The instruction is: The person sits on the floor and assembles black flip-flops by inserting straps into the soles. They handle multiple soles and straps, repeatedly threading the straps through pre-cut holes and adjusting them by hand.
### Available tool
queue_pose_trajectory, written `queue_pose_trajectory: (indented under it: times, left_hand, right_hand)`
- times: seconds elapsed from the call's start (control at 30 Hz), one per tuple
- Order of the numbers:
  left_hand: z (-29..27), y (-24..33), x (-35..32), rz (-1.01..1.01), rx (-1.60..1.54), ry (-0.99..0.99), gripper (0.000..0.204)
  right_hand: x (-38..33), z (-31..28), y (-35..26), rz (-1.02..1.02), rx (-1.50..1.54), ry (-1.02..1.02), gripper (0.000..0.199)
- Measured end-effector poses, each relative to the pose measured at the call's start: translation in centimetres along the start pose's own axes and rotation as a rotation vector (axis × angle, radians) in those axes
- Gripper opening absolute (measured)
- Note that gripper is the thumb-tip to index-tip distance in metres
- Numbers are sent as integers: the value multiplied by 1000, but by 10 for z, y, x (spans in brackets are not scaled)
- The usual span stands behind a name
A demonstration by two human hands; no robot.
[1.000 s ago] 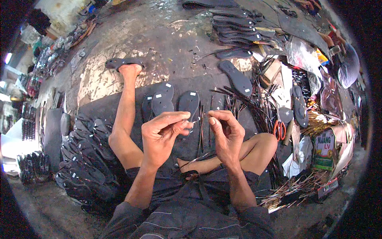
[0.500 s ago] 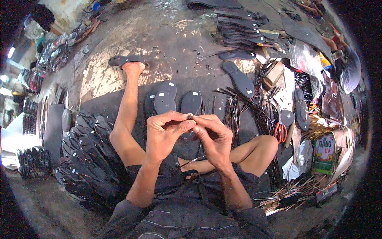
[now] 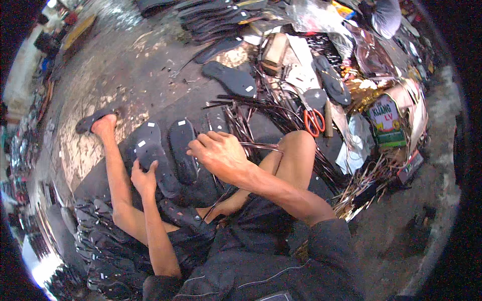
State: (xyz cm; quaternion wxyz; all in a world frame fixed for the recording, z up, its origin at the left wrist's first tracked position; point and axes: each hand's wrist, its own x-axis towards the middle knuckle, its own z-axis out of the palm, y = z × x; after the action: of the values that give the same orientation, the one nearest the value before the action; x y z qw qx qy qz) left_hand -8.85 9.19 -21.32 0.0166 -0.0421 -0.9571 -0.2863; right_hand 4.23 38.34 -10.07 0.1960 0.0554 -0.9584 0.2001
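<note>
My left hand (image 3: 144, 179) is at the left edge of a black sandal sole (image 3: 161, 168), its thumb and forefinger spread apart. The fingertips look to be at the sole's edge; contact is hard to judge. Beside that sole lies another black sole (image 3: 183, 150) with a white sticker. Above its right side hangs my right hand (image 3: 221, 156), back upward, with the fingers curled. A thin dark strip (image 3: 262, 146) comes out from under this hand toward my knee. Whatever is inside the fingers is hidden.
Orange-handled scissors (image 3: 314, 123) lie to the right, near dark strips (image 3: 242, 123) and a green-and-white packet (image 3: 385, 122). Stacked soles (image 3: 213, 20) stand at the far side. Several black sandals (image 3: 100, 236) are heaped at my left.
My hands have parted from a pinch on a small dark thing. The left moved down to the sole; the right turned palm down. The view swung right.
</note>
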Motion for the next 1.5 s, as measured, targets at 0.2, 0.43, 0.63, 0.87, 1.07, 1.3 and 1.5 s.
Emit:
queue_pose_trajectory:
  times: [0.2, 0.43, 0.63, 0.87, 1.07, 1.3, 1.5]
  left_hand:
    - [-26, 18, -10, -52, -543, 106, 27]
    - [-95, 165, -78, 115, -852, -231, 34]
    - [-100, 171, -94, 39, -875, -204, 29]
    - [-93, 171, -107, 351, -485, 19, 45]
    - [-78, 162, -100, 418, -345, 70, 53]
    - [-71, 163, -93, 361, -425, 27, 50]
    - [-75, 159, -95, 431, -324, 19, 49]
  right_hand:
    - [4, -10, -1, 1, 55, 68, 20]
    - [12, -35, -52, 497, 784, 120, 19]
    - [10, -24, -69, 350, 606, 165, 16]
    - [5, -12, -71, 377, 563, 259, 18]
    - [-1, 6, -56, 312, 596, 109, 19]
    - [-6, 14, -61, 379, 477, 127, 19]
    - [-10, 3, -53, 242, 544, 52, 21]
